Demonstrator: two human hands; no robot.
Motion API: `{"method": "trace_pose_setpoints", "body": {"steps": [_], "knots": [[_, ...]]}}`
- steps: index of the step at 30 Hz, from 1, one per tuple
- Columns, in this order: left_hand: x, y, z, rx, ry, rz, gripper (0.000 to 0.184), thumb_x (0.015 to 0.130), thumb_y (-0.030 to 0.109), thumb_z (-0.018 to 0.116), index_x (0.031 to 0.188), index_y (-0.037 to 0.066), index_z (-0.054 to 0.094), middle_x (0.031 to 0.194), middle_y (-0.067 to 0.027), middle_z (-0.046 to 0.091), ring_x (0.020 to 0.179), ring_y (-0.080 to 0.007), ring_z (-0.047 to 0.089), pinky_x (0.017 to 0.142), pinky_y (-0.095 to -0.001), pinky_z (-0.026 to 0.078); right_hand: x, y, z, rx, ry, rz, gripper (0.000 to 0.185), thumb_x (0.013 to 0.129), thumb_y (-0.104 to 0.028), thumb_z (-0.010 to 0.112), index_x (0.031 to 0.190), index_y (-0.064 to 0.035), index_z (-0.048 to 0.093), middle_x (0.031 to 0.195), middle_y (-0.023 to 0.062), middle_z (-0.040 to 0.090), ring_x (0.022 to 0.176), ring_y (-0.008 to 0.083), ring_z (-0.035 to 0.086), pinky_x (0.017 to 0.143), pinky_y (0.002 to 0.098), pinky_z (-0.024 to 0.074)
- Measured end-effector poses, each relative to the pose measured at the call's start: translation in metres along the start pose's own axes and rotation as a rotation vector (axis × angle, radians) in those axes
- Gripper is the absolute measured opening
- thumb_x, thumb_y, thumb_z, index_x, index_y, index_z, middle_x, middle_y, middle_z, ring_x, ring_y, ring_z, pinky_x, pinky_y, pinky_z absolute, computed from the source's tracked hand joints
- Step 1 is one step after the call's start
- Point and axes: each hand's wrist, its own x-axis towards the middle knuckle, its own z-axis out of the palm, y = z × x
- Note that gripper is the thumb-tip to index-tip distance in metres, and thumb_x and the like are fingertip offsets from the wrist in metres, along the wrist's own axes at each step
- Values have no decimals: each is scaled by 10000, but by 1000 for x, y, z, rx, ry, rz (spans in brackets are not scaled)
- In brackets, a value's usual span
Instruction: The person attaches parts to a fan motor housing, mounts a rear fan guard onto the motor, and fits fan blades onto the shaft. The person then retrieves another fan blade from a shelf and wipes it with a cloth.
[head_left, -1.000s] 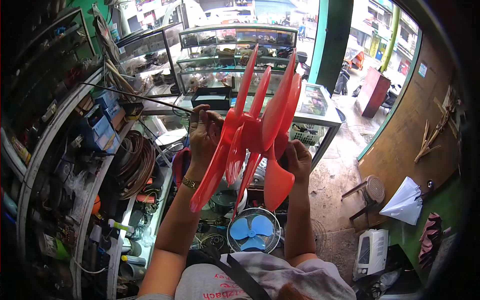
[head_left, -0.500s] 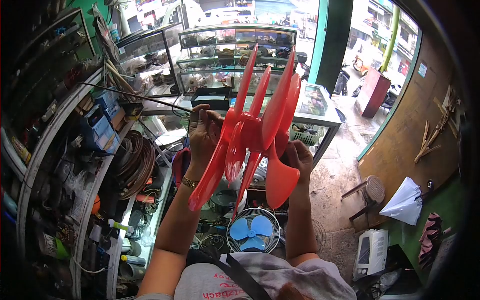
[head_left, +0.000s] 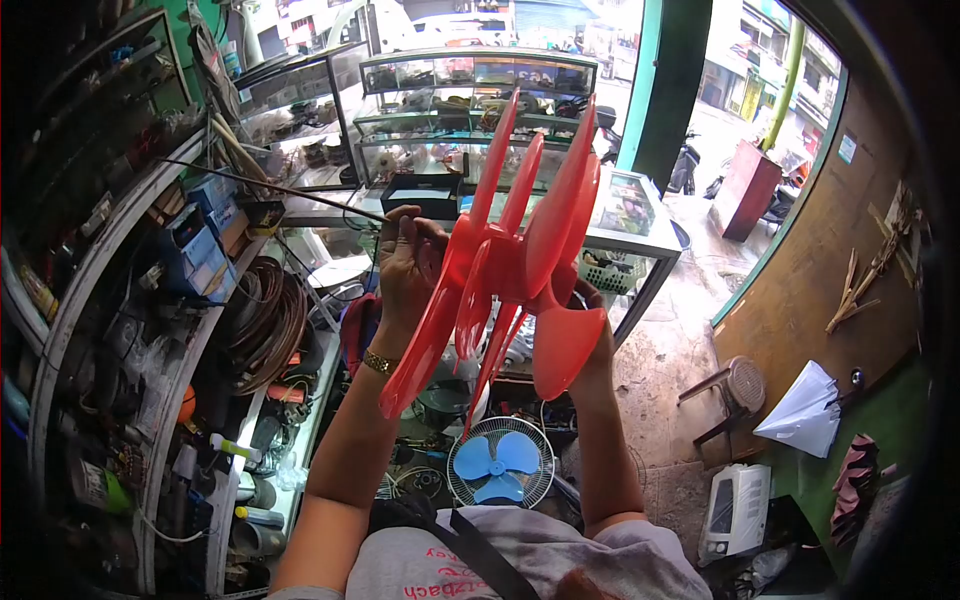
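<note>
So, both hands are busy with a stack of red fan blades [head_left: 507, 270], which is hanging in midair right in front of the chest, its long tips pointing up and down. Left hand [head_left: 402, 275] is gripping it on the left side, fingers curling in close around the hub end. A thin dark rod [head_left: 274, 190] is poking out from up by those fingertips, but I can't tell whether they're pinching it or it's just passing behind. Right hand [head_left: 588, 293] is sitting over on the other side, mostly hiding behind one big blade, so I can't tell how tight or loose those fingers are. There's a gold bracelet [head_left: 378, 362] showing on the left wrist.

Straight below, between the forearms, a fan with blue blades [head_left: 497, 466] is lying face up in its wire guard. Farther ahead, a glass counter [head_left: 632, 242] is standing behind the blades, with a pale basket [head_left: 612, 278] showing near the right hand. Over on the left, a coil of brown tubing [head_left: 293, 320] is leaning by some cluttered shelves. Out to the right, a round-topped stool [head_left: 742, 383] is standing near a white umbrella [head_left: 803, 410], and a white appliance [head_left: 735, 510] is sitting lower down.
</note>
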Motion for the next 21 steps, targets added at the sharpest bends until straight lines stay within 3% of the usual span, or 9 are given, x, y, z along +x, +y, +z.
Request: {"method": "trace_pose_setpoints", "body": {"steps": [3,5,7,10,12,13,15,17,21], "knots": [[-9,7,34,72,47,61,216,962,245,340,1063,92,455,791,-54,568,704,-118,566,657,-239,507,5,3,31,-500,-79,-273,452,836,-177,606,1215,-45,397,979,83,610,852,124,587,712,246,472],[-6,3,29,126,61,116,218,962,245,342,1066,91,456,794,-58,566,713,-123,567,666,-245,508,7,-1,25,-582,-109,-266,457,830,-131,610,1228,-24,412,1026,117,612,898,129,580,745,255,479],[-1,-2,1,125,32,50,223,962,243,341,1074,88,457,797,-67,561,728,-129,566,678,-255,508,6,5,24,-639,96,-407,391,842,-89,574,1198,5,442,1066,127,597,916,143,586,774,264,482],[3,0,4,96,51,60,223,963,238,338,1076,87,457,798,-69,561,726,-131,564,679,-258,508,1,-20,-37,-311,35,-414,488,834,-248,598,1244,-22,460,1166,74,538,997,122,541,819,233,442],[2,3,16,82,67,78,222,965,235,335,1077,86,456,800,-71,562,724,-133,563,680,-260,508,21,-66,-64,-459,432,-552,509,818,-307,611,1227,-36,479,1105,44,565,902,106,563,730,200,446],[1,3,20,87,73,81,222,965,234,334,1078,86,456,800,-72,562,723,-133,563,680,-261,508,43,-97,-105,-760,236,-625,548,798,-405,618,1176,-21,516,953,41,614,762,113,574,635,214,440],[3,4,26,96,83,88,222,966,231,332,1079,85,456,801,-73,562,722,-135,562,681,-263,508,92,-140,-103,-1423,402,-479,540,751,-498,640,912,17,621,779,69,634,712,148,573,651,282,447],[6,4,27,110,89,99,222,967,228,329,1080,85,456,803,-75,562,720,-136,561,682,-265,508,143,-156,-110,-1953,714,-222,661,644,-585,656,909,20,635,862,215,639,839,340,627,728,407,479],[4,-3,12,512,159,145,207,970,215,333,1071,76,448,805,-71,563,725,-125,555,680,-249,488,216,-151,-154,-2360,686,6,669,592,-610,665,889,-11,646,873,202,646,841,324,636,731,423,501]]}}
